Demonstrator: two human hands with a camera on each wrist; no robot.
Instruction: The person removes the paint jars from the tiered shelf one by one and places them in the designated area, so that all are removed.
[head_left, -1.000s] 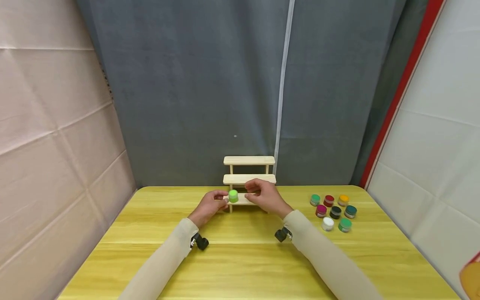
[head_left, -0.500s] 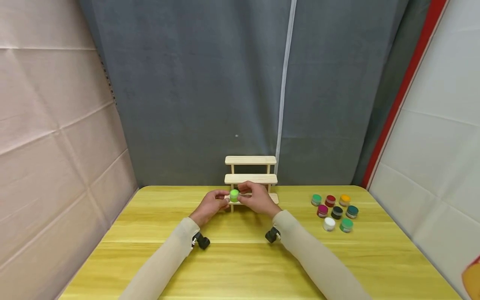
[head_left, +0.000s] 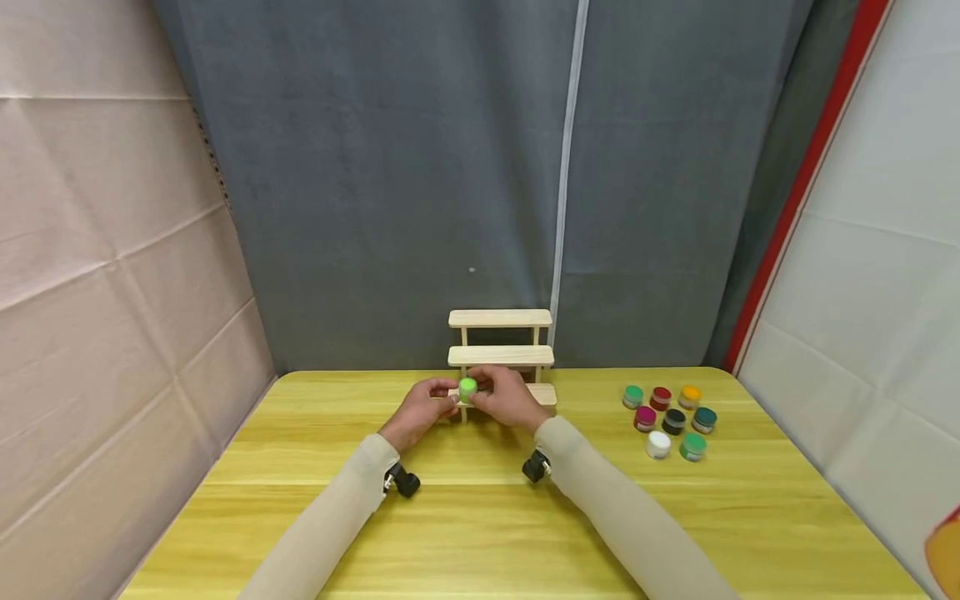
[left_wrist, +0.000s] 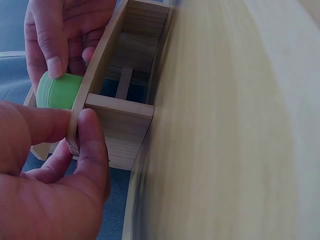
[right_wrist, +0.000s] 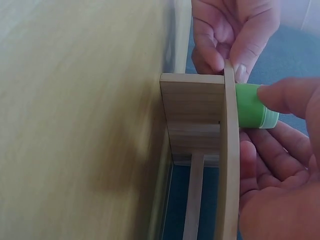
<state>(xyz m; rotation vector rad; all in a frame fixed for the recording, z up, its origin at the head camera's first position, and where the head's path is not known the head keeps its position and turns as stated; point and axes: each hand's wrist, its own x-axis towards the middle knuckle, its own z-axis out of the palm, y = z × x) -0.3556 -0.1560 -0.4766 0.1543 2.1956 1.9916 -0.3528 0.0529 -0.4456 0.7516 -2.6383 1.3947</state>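
On the lowest step of a three-tier wooden display stand (head_left: 501, 356), near its left end, stands a small paint jar with a bright green lid (head_left: 467, 390). My left hand (head_left: 416, 414) pinches that step's left end; in the left wrist view its thumb lies over the board (left_wrist: 91, 97) and a finger under it. With thumb and fingers my right hand (head_left: 510, 398) holds the green jar (right_wrist: 252, 106) from the right. The right wrist view has the thumb on the jar's front side and the other fingers behind it, partly hidden.
Right of the stand, several small jars with coloured lids are grouped on the yellow wooden table (head_left: 480, 517), among them a white jar (head_left: 657, 445) and a black jar (head_left: 673, 422). Behind the stand hangs a grey curtain (head_left: 375, 183).
My right hand has moved left along the lowest step, from apart from the green jar to holding it. The left hand and the jar have stayed in about the same place.
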